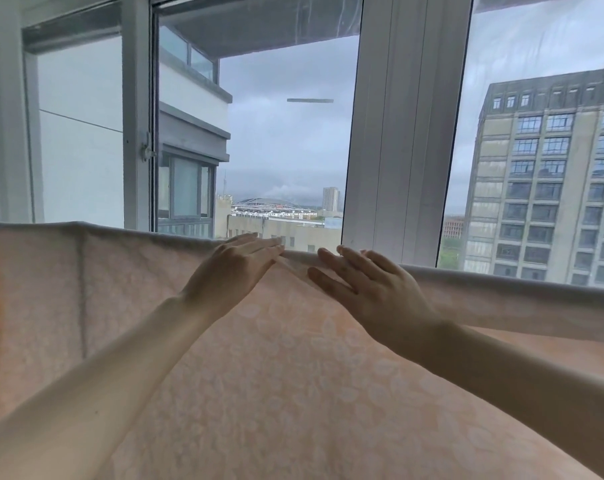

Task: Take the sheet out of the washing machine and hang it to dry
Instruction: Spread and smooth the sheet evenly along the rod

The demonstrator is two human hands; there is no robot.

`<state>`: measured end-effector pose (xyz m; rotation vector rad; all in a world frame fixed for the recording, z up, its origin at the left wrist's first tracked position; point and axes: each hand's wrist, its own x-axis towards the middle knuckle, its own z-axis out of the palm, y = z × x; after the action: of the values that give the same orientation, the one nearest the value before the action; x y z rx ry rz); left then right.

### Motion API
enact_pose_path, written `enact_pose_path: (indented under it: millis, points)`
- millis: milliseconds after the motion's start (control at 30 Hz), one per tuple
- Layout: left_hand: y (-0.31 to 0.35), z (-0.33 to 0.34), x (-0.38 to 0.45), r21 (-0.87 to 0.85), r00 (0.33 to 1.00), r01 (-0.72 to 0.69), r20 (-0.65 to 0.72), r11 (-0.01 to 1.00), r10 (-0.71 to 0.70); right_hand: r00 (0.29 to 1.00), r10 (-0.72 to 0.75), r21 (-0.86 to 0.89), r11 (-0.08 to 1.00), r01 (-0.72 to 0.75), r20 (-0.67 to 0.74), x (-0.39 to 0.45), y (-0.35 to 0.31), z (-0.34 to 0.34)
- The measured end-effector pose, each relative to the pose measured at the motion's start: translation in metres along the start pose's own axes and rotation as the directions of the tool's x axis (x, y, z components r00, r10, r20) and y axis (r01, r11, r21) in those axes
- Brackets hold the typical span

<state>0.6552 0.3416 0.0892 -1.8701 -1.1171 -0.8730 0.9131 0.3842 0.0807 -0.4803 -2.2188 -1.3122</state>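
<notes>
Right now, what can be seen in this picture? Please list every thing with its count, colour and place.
sheet: one, pale peach with a white leaf pattern, draped over a hidden support across the lower frame.
window: one, white frame, behind the sheet.
latch: one, grey, on the left window frame.
buildings: several, grey and beige, outside under a cloudy sky.
left hand: one, fingers straight, flat on the sheet's top fold.
right hand: one, fingers straight and spread, on the fold beside the left hand.

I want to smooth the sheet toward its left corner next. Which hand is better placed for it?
Probably the left hand: it lies flat on the pale pink patterned sheet at the top fold, nearer that corner. The right hand rests farther right.
</notes>
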Motion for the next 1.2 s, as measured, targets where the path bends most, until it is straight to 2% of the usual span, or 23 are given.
enact_pose_path:
  millis: [167, 533, 800, 1000, 1200]
  points:
    - [-0.01, 0.007, -0.022, 0.089, 0.985, -0.172, 0.01, 0.981, 0.172, 1.0, -0.009, 0.01, 1.0, 0.009, 0.027, 0.001, -0.003, -0.006]
    - [-0.009, 0.027, -0.035, 0.154, 0.978, -0.176, -0.086, 0.972, 0.191, 0.986, 0.108, 0.003, 0.994, -0.109, 0.127, 0.037, -0.035, -0.002]
    - [-0.012, 0.024, -0.035, 0.168, 0.981, -0.156, -0.091, 0.973, 0.173, 0.983, 0.114, -0.031, 0.993, -0.11, 0.143, 0.051, -0.04, 0.008]
    - [-0.02, 0.01, -0.026, 0.037, 0.993, -0.056, -0.098, 0.998, 0.06, 0.983, 0.101, -0.044, 0.994, -0.095, 0.151, 0.045, -0.038, 0.005]
    - [-0.051, -0.002, -0.016, 0.163, 1.0, 0.01, 0.019, 0.987, -0.013, 0.982, 0.116, -0.046, 0.993, -0.111, 0.147, 0.045, -0.041, 0.002]
